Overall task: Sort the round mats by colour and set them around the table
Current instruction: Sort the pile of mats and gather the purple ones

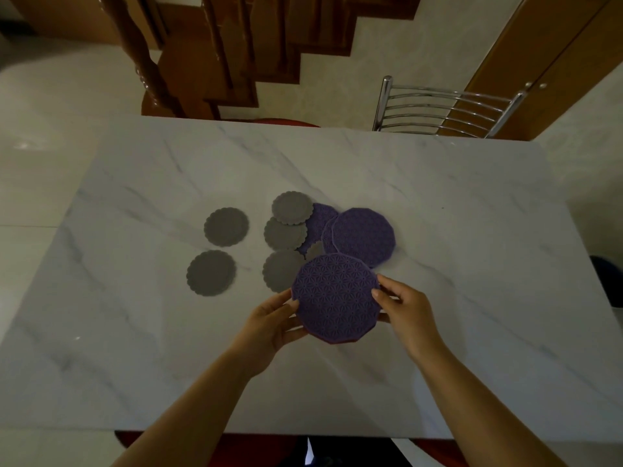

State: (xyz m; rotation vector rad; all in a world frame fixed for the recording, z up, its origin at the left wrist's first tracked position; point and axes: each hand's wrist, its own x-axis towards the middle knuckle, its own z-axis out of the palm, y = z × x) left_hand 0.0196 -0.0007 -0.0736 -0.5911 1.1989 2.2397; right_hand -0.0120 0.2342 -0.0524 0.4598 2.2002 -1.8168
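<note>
A patterned purple mat (335, 298) is held just above the marble table (472, 230), with the edge of another mat showing under it. My left hand (269, 323) grips its left rim, and my right hand (401, 306) pinches its right rim. Behind it lie more purple mats (364, 235), overlapping. Several grey scalloped mats sit to the left: two apart (226, 226) (211, 273), others in a loose pile (292, 208) partly over the purple ones.
A chrome chair (445, 107) stands behind the table's far right edge. A wooden staircase (209, 55) rises beyond the far edge. A wooden door (546, 62) is at the top right.
</note>
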